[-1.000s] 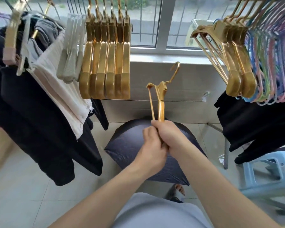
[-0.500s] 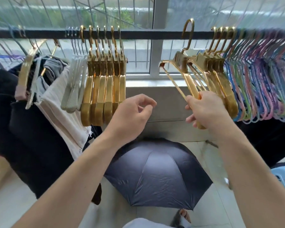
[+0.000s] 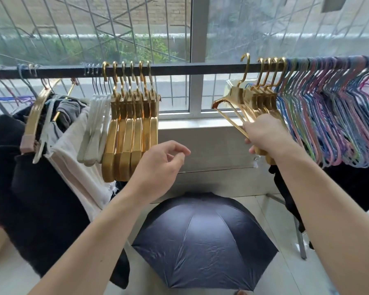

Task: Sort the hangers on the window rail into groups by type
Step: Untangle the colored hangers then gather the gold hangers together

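Observation:
A dark window rail (image 3: 179, 69) runs across the view. Several wide gold hangers (image 3: 132, 133) hang left of centre, with a few white hangers (image 3: 96, 128) beside them. Right of centre hangs another group of gold hangers (image 3: 262, 96), then many thin coloured hangers (image 3: 332, 116). My right hand (image 3: 264, 135) grips the lower part of a gold hanger (image 3: 234, 101) whose hook is raised at the rail, just left of that group. My left hand (image 3: 160, 167) hovers empty with curled fingers in front of the left gold hangers.
Dark and white clothes (image 3: 51, 158) hang at the left on more hangers. An open dark umbrella (image 3: 202, 237) lies on the tiled floor below. Black garments (image 3: 358, 188) hang under the coloured hangers. A metal leg (image 3: 298, 237) stands at the right.
Both hands held the gold hanger low a second ago. My right hand has since lifted it to the rail beside the right gold group, and my left hand let go.

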A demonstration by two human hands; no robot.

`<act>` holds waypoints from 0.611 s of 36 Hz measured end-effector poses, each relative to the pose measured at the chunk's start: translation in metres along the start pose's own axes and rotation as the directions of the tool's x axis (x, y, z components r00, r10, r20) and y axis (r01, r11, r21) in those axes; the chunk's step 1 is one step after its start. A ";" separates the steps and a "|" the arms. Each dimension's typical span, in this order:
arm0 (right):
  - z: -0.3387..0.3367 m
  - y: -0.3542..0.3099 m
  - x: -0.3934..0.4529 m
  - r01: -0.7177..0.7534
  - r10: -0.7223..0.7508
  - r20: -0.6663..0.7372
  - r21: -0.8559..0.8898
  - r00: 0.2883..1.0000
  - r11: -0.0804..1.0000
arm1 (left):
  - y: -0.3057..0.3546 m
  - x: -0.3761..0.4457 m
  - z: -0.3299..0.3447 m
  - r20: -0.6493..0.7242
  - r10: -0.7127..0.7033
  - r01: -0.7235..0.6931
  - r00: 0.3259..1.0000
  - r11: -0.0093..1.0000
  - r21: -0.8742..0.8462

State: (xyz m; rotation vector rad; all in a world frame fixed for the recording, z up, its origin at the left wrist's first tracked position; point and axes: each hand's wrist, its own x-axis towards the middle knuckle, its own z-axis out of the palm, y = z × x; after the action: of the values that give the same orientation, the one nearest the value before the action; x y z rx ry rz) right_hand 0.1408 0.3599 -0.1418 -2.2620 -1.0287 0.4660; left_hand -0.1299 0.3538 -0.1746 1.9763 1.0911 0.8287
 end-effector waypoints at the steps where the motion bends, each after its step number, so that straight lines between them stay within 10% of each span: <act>1: 0.000 0.001 -0.002 0.002 -0.002 -0.001 -0.021 1.000 1.000 | -0.001 0.000 0.000 -0.006 -0.003 0.003 1.000 1.000 -0.001; 22: -0.003 0.006 0.001 0.149 -0.219 -0.075 -0.521 0.973 0.841 | -0.011 -0.007 0.006 -0.058 -0.049 0.047 0.997 0.998 -0.037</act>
State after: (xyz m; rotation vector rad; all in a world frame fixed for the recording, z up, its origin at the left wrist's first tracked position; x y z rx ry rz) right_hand 0.1461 0.3561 -0.1432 -2.5669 -1.4151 -0.0582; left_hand -0.1327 0.3501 -0.1884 1.8997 1.1453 0.8803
